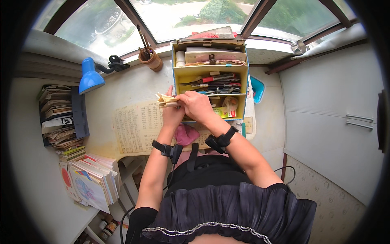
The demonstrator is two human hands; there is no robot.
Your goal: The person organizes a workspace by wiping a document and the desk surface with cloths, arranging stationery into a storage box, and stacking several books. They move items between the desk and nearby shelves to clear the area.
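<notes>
A folded piece of cream-coloured paper (167,99) is held between both hands, just left of the yellow organizer box (210,69). My left hand (172,114) grips it from below, thumb pointing up towards the window. The fingers of my right hand (197,106) pinch its right end, over the front left corner of the box. Pens and markers (218,84) fill the box's middle compartment. Its front compartment holds a knotted clear plastic bag (230,104) and a green and yellow packet (224,112), partly behind my right hand. A pink cloth (186,134) lies below my wrists.
A handwritten sheet (137,128) covers part of the desk at left. Around it are a blue clamp lamp (90,76), a wooden brush pot (151,61) and stacked books and papers (59,113). A turquoise plastic basket (256,90) sits right of the box.
</notes>
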